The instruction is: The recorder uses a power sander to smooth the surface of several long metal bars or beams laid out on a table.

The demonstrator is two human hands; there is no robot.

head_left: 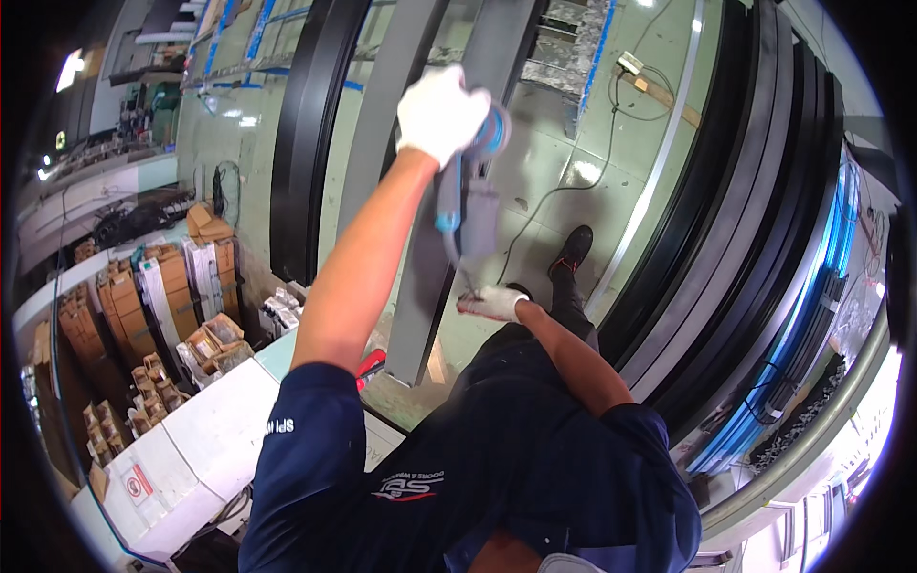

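Up at the top middle of the view, the blue-and-grey handheld power tool (457,196) hangs nose-down in front of a long grey metal profile (435,277), gripped around its upper end by the left hand (441,112) in a white work glove, arm stretched straight out. The tool is blurred, so I can't tell exactly what kind it is (looks like a driver or a caulking-type thing). Just below its tip, the right hand (492,304), also in a white glove, lies against the grey profile; whether its fingers are curled round anything I can't tell.

A red-handled tool (372,367) lies near the profile's lower end, at the edge of a white desk (205,449). Long black frame sections (304,143) run along the green floor (559,172) on both sides, with a black cable (564,191) snaking across it. Stacks of brown cardboard boxes (129,306) sit at the left. The person's black shoe (573,250) is planted on the floor beside the profile.
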